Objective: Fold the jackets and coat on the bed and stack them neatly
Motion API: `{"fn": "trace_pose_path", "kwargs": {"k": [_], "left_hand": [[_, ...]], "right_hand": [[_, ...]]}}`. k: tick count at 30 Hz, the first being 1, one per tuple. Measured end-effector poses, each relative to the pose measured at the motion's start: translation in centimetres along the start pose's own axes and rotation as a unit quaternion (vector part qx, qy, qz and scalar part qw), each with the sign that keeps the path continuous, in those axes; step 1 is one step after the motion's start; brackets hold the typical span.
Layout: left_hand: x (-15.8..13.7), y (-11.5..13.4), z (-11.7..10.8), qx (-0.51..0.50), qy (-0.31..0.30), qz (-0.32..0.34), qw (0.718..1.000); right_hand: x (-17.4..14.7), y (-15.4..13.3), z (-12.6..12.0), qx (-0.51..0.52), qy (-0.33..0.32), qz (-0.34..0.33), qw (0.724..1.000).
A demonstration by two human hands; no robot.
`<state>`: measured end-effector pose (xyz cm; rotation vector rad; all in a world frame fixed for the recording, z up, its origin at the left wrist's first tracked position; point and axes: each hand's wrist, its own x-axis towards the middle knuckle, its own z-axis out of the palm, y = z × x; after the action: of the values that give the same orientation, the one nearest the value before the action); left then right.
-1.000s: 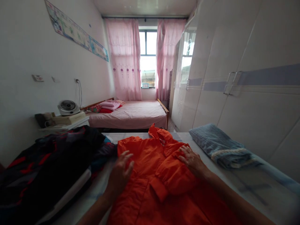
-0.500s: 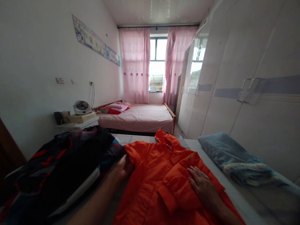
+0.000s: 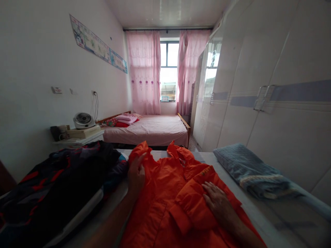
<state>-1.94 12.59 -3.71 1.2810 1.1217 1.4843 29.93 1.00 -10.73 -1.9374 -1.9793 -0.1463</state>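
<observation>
An orange jacket [image 3: 160, 179] lies spread on the surface in front of me, its collar at the far end. Its right-hand sleeve is folded inward across the front. My left hand [image 3: 137, 174] grips the other sleeve near the shoulder and holds it raised, with the fabric bunched above the fingers. My right hand [image 3: 215, 198] rests flat on the folded sleeve, fingers stretched out. Close by my left forearm is a heap of dark clothes [image 3: 74, 179] with red patches.
A folded blue-grey cloth [image 3: 248, 168] lies to the right on the same surface. Beyond stands a pink-covered bed [image 3: 155, 129]. A small fan [image 3: 84, 120] sits on a stand at left. White wardrobes [image 3: 271, 137] line the right side.
My left hand has lifted the left-side sleeve upward from beside the dark clothes. My right hand stays on the folded sleeve. The whole view has shifted slightly.
</observation>
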Motion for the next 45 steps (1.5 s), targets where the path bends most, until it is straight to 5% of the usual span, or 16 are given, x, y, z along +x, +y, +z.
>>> {"fn": "trace_pose_path", "kwargs": {"k": [2,5,7,9,16,20,25,28,35,39,45], "left_hand": [[-1.5,0.1,-0.9,0.126,-0.143,0.108,0.976],[-3.7,-0.2,-2.1,0.313,-0.38,0.262,0.83],[-4.9,-0.4,-2.7,0.356,-0.435,0.31,0.767],[-5.8,-0.6,-3.2,0.369,-0.441,0.331,0.748],[-4.4,-0.7,-2.0,0.36,-0.27,0.264,0.853],[-0.7,-0.9,0.5,0.408,-0.239,0.248,0.845],[3.2,-2.5,3.6,0.389,-0.3,0.237,0.838],[4.7,-3.6,4.9,0.366,-0.327,0.221,0.843],[7.8,-3.6,3.8,0.315,-0.319,0.136,0.884],[8.2,-3.9,2.2,0.323,-0.286,0.075,0.899],[6.3,-2.9,3.1,0.37,-0.129,0.109,0.914]], "right_hand": [[0.0,-0.2,-0.3,0.003,-0.005,0.004,1.0],[0.1,0.0,-0.5,0.008,-0.017,0.004,1.0],[0.3,0.4,-0.5,0.013,-0.042,0.002,0.999],[0.5,0.7,-0.4,0.016,-0.07,0.006,0.997],[0.3,-0.2,-3.1,0.094,-0.022,-0.013,0.995],[-0.7,-0.6,-6.1,0.1,-0.018,-0.033,0.994],[-3.0,-1.5,-6.9,0.125,-0.157,0.086,0.976],[-4.2,-2.3,-6.6,0.155,-0.175,0.106,0.967],[-0.7,-2.6,-9.9,0.36,-0.155,0.084,0.916],[1.8,-1.9,-9.1,0.388,-0.125,0.099,0.908],[2.2,-1.0,-5.1,0.251,-0.096,0.095,0.959]]}}
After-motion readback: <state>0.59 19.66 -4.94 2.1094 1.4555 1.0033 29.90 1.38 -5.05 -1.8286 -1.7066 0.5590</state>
